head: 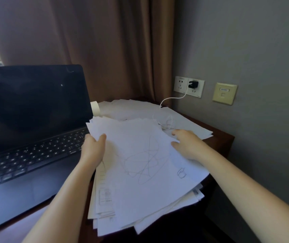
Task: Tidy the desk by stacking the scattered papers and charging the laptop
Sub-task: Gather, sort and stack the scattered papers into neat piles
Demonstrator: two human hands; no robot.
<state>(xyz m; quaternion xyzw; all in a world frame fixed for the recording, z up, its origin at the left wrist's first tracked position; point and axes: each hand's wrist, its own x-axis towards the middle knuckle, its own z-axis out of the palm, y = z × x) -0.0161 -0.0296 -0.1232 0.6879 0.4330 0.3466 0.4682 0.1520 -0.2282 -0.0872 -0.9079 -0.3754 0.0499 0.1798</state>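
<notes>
Two hands on the papers right now. The left hand (93, 148) grips the left edge of the paper pile (140, 181), thumb on top and fingers tucked underneath. The right hand (186, 144) sits at the pile's right edge with its fingers stretched forward; I cannot tell whether it pinches the top sheet or only rests there.

The pile is loose and fanned, with corners sticking out towards the camera, and it lies on the dark wooden worktop (222, 142) just right of the laptop (26, 128). The top sheet carries looping pen scribbles and a small doodle near its right corner, no words. Sheets poking out on the left show printed text, too blurred to read.

More sheets (131, 107) lie spread at the back of the worktop. The laptop stands open, screen dark, key legends too small to make out. A pale roll (94, 107) peeks out beside its screen.

On the wall, a black charger (192, 84) is plugged into the socket (189, 85). Its white cable (168, 100) drops onto the back sheets and coils just beyond the right hand. A cream data socket (224, 93) sits further right, its label unreadable. Brown curtain (105, 41) behind.
</notes>
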